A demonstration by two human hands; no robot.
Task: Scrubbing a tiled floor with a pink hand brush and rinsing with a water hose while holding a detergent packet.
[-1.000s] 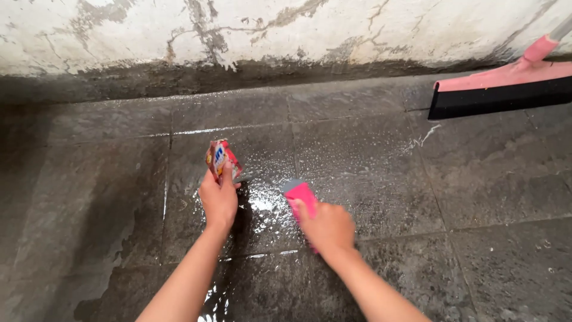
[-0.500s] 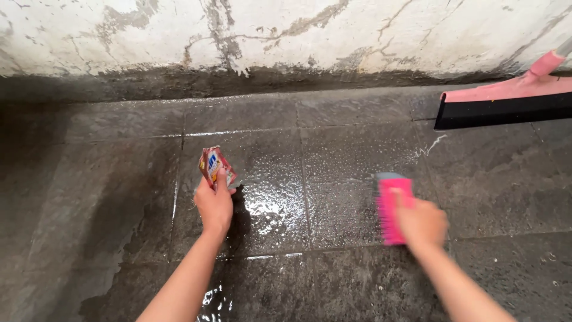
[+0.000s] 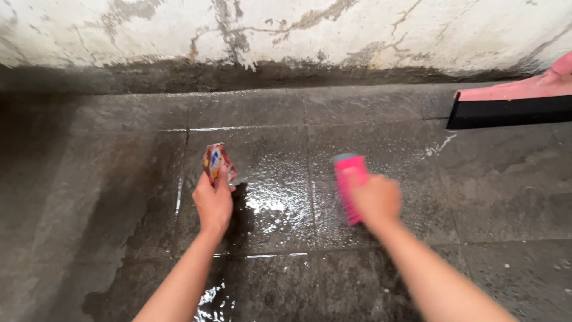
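My left hand (image 3: 213, 203) grips a small red packet (image 3: 215, 161) and rests low against the wet grey tiled floor (image 3: 268, 143). To its right, my right hand (image 3: 375, 201) is closed around a pink scrubbing brush (image 3: 347, 179), pressed bristles-down on the tiles. A shiny wet patch with small suds (image 3: 268, 206) lies between the two hands.
A pink floor squeegee with a black rubber blade (image 3: 509, 104) lies at the far right near the wall. A stained, peeling white wall (image 3: 286, 30) runs along the back, with a dark damp band at its foot. Floor at the left is darker and duller.
My right hand has swept the pink brush right across the tiles and now back toward the left. The left hand with the packet has hardly moved.
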